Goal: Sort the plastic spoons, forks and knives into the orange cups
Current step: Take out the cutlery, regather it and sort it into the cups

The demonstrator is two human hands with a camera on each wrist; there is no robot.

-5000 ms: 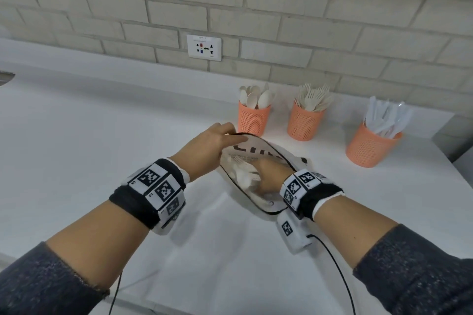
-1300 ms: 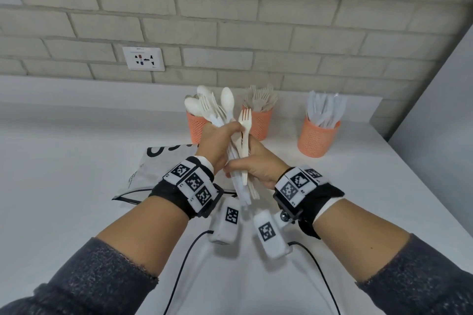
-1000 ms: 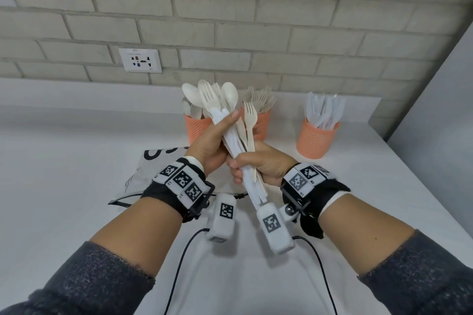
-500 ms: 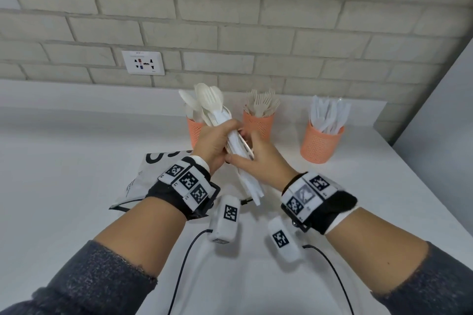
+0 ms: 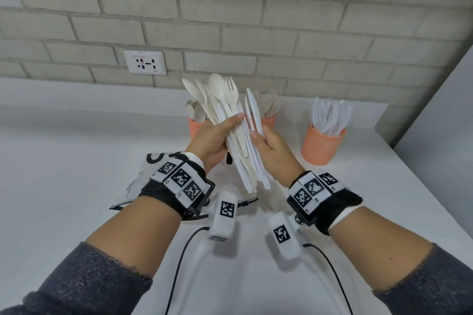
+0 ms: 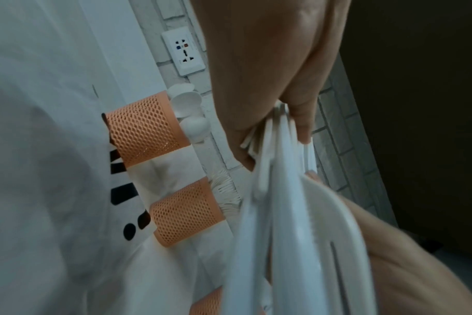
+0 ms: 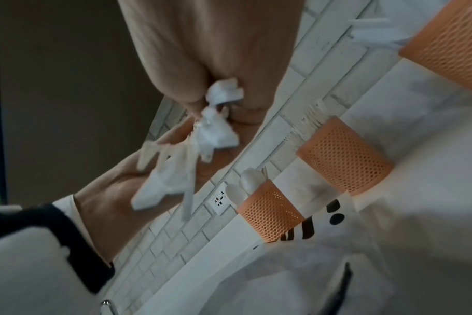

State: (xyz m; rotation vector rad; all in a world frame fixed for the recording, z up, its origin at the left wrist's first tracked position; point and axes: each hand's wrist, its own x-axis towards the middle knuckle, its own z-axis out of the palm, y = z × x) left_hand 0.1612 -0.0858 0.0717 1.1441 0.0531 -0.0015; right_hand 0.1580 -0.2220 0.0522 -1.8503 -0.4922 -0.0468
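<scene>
Head view shows a printed white bag [image 5: 143, 181] lying flat on the counter [image 5: 64, 174] below and left of the grip, and three orange cups behind it: spoon cup [image 5: 195, 126], fork cup [image 5: 268, 120], knife cup [image 5: 321, 144]. Left hand [image 5: 212, 138] clasps a fanned bundle of cutlery [image 5: 230, 120], cream spoons and forks with white knives, heads up. Right hand [image 5: 275, 151], just beside, pinches two white knives [image 5: 253, 110]; open counter lies right of the knife cup.

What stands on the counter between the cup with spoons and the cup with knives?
The orange cup of forks, partly hidden behind the cutlery held in both hands, stands between the spoon cup and the knife cup, as the head view shows.
</scene>
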